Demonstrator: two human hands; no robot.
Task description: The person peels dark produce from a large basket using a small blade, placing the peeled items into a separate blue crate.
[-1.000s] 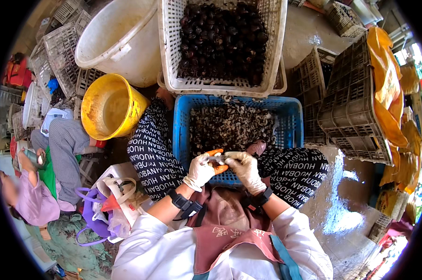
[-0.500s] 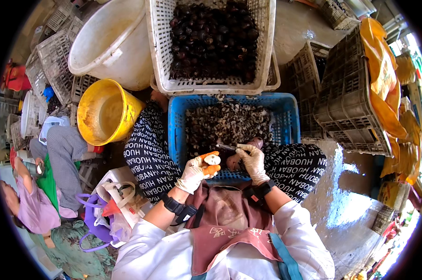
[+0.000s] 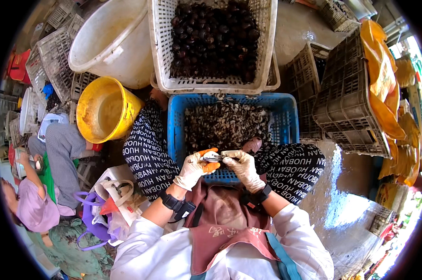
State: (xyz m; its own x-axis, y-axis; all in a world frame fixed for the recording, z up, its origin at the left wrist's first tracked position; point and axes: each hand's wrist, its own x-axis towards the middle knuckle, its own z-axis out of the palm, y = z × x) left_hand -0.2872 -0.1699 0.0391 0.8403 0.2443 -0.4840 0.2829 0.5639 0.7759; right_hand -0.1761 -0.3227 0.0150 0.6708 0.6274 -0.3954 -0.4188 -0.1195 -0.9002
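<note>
My left hand [image 3: 190, 171], in a whitish glove with orange finger covers, is closed around a small, round, pale piece [image 3: 209, 154] that looks like a peeled water chestnut. My right hand [image 3: 244, 171], also gloved, grips a small metal peeling knife [image 3: 217, 158], its blade against the pale piece. Fingers cover part of both. Below the hands stands a blue plastic crate [image 3: 292, 112] between my knees, holding a layer of brown and white peelings [image 3: 227, 122]. Beyond it, a white crate [image 3: 158, 51] contains many dark, round, unpeeled water chestnuts [image 3: 215, 39].
A yellow bucket [image 3: 135, 108] and a large white tub [image 3: 129, 60] stand to the left. Bags [image 3: 96, 217] lie by my left elbow, near a seated person [image 3: 38, 205]. Dirty crates [image 3: 346, 93] with orange sacks [image 3: 383, 79] are stacked on the right, beside wet floor [image 3: 344, 210].
My right hand has moved left with the knife, bringing it to the pale piece in my left hand. The hands were apart before.
</note>
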